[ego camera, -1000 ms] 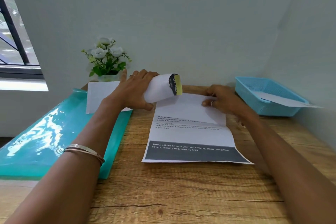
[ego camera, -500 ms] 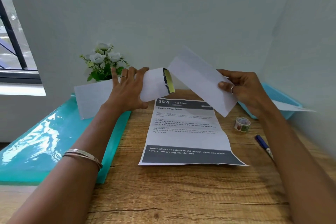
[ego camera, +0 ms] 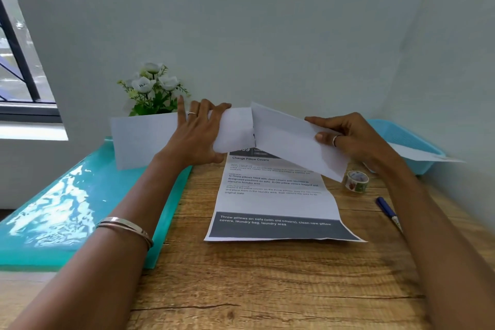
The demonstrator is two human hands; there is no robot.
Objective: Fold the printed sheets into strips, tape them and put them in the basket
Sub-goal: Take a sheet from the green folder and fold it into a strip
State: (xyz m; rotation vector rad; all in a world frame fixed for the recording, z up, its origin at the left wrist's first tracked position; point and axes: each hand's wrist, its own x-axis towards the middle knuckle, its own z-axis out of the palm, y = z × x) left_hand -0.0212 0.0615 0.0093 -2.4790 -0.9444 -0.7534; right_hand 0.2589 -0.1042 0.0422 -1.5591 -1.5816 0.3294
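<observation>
Your left hand (ego camera: 197,139) is wrapped around a bundle of folded paper (ego camera: 233,130), held up above the far end of the table (ego camera: 267,284). Your right hand (ego camera: 353,139) pinches one folded strip (ego camera: 292,139) at its right end, thumb on top; its left end meets the bundle. A printed sheet (ego camera: 276,195) lies flat on the table under both. Tape roll (ego camera: 357,181) stands just right of the sheet, pen (ego camera: 388,213) beyond it. Basket (ego camera: 407,139) sits at the far right with a strip (ego camera: 426,154) sticking out over its rim. Teal mat (ego camera: 67,209) on the left, flowers (ego camera: 152,91) behind.
</observation>
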